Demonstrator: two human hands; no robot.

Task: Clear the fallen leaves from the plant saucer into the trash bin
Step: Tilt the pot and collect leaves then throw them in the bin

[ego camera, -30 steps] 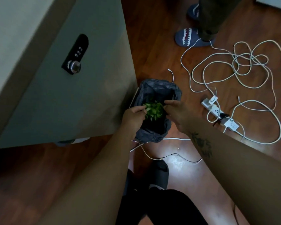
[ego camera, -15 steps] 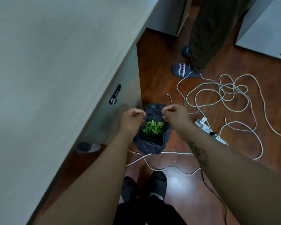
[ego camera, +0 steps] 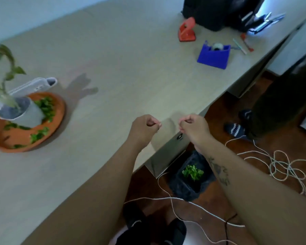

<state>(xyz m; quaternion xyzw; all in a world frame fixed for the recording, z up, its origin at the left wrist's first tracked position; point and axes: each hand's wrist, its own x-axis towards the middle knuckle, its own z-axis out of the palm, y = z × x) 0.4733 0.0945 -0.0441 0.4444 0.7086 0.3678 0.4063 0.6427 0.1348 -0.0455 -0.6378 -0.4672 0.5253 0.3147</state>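
Both hands (ego camera: 168,126) lifted from black-lined trash bin (ego camera: 187,188), loosely curled, empty | round terracotta saucer (ego camera: 58,110) with green leaves (ego camera: 46,106) far left; our left hand (ego camera: 145,126) nearer

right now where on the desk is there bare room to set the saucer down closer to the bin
The widest bare patch of desk runs between the orange saucer and the blue tape dispenser, down to the edge under both hands. The far right corner is crowded: red object, pens, black gear.
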